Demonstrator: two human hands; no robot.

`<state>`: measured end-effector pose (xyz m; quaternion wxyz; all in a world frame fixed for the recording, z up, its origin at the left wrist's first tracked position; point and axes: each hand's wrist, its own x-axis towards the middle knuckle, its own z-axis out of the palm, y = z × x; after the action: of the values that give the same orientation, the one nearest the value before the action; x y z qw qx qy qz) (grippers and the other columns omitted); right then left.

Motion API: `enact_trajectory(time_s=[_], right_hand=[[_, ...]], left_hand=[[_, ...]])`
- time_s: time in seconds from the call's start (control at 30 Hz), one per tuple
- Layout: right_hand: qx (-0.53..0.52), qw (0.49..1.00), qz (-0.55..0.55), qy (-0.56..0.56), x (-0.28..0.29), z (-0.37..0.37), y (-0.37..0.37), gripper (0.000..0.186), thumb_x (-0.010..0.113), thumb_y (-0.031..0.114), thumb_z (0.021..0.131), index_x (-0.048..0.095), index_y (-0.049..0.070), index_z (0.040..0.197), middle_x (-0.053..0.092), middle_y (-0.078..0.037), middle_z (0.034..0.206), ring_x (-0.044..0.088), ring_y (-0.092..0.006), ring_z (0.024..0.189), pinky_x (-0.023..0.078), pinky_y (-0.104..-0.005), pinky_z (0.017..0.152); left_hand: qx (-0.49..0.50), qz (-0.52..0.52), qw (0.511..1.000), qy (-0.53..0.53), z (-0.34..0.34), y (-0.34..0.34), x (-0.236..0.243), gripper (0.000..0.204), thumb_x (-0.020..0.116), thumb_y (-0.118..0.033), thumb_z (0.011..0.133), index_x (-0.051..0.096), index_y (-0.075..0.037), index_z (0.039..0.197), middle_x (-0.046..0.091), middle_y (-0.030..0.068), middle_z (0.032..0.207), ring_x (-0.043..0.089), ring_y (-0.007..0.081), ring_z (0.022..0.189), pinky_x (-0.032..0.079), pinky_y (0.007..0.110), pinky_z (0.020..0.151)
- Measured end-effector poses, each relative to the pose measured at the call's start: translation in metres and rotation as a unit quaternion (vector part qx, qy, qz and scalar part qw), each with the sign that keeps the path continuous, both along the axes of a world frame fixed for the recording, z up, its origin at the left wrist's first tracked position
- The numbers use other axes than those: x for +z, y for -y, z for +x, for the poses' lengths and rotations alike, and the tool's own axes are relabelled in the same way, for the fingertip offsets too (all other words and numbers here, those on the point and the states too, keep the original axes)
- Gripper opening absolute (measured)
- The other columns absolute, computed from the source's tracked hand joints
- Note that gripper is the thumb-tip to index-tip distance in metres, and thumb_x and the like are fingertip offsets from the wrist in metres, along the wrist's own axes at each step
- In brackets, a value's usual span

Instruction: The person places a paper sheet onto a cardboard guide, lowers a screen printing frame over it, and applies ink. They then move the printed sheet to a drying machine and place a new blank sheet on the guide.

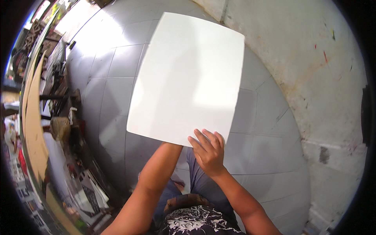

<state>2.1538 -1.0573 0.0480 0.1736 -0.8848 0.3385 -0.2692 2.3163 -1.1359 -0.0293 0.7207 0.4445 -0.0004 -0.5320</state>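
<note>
A large blank white sheet of board [188,78] spans the middle of the view, held up above the floor and slightly tilted. My right hand [209,150] grips its near edge close to the right corner, the fingers spread over the top face. Whether the thumb is underneath does not show. From the lower left my left forearm [154,176] reaches up and passes under the near edge. The board hides my left hand and its fingers.
Grey tiled floor [113,86] lies beneath. A stained pale wall [297,51] rises along the right. On the left stands a cluttered table [33,129] with a brown cardboard strip along its edge, and folded papers [92,192] are stacked below. My legs [205,176] are at the bottom.
</note>
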Motion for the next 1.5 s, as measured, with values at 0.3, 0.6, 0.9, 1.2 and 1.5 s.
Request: enact_trajectory(time_s=[0.3,0.6,0.9,1.2,1.5], right_hand=[[-0.121,0.957,0.211,0.16,0.233,-0.111,0.021,0.051,0.072,0.013,0.081,0.052,0.002,0.127,0.056,-0.017,0.125,0.051,-0.028,0.12,0.032,-0.0422,0.107],[0.119,0.788,0.523,0.302,0.292,-0.2,-0.008,0.04,0.06,0.0,0.088,0.046,-0.003,0.125,0.057,-0.011,0.118,0.054,-0.0178,0.108,0.041,-0.0305,0.097],[0.378,0.806,0.422,0.17,0.367,-0.259,-0.042,0.043,0.062,0.003,0.086,0.046,-0.005,0.125,0.057,-0.012,0.118,0.054,-0.0193,0.106,0.042,-0.0309,0.094],[0.661,0.643,0.386,0.027,0.317,-0.364,-0.111,0.032,0.065,0.014,0.084,0.059,-0.006,0.108,0.067,-0.011,0.091,0.063,-0.0204,0.079,0.05,-0.0331,0.071],[0.928,0.3,0.217,-0.049,0.308,-0.523,-0.31,0.037,0.07,0.019,0.081,0.058,-0.005,0.107,0.069,-0.018,0.087,0.069,-0.0272,0.079,0.053,-0.0353,0.072]], left_hand=[[0.108,0.024,0.993,0.044,-0.118,-0.099,0.146,0.08,0.046,-0.062,0.09,0.032,-0.002,0.142,0.042,0.0187,0.141,0.044,0.032,0.128,0.037,0.047,0.105],[0.289,-0.095,0.936,0.175,-0.178,-0.252,0.304,0.079,0.045,-0.064,0.09,0.04,-0.003,0.14,0.051,0.015,0.136,0.05,0.0272,0.124,0.042,0.044,0.103],[0.392,0.039,0.88,0.264,-0.329,-0.43,0.407,0.042,0.073,-0.011,0.08,0.058,0.001,0.118,0.067,0.009,0.104,0.064,0.0165,0.094,0.05,0.029,0.084],[0.638,0.253,0.706,0.174,-0.695,-0.492,0.368,0.03,0.073,-0.012,0.082,0.064,0.001,0.107,0.068,0.0059,0.096,0.061,0.0139,0.089,0.049,0.03,0.082],[0.9,0.303,0.307,0.065,-0.981,-0.491,0.248,0.029,0.052,-0.028,0.099,0.059,-0.002,0.088,0.057,-0.0001,0.073,0.049,0.0112,0.065,0.044,0.031,0.06]])
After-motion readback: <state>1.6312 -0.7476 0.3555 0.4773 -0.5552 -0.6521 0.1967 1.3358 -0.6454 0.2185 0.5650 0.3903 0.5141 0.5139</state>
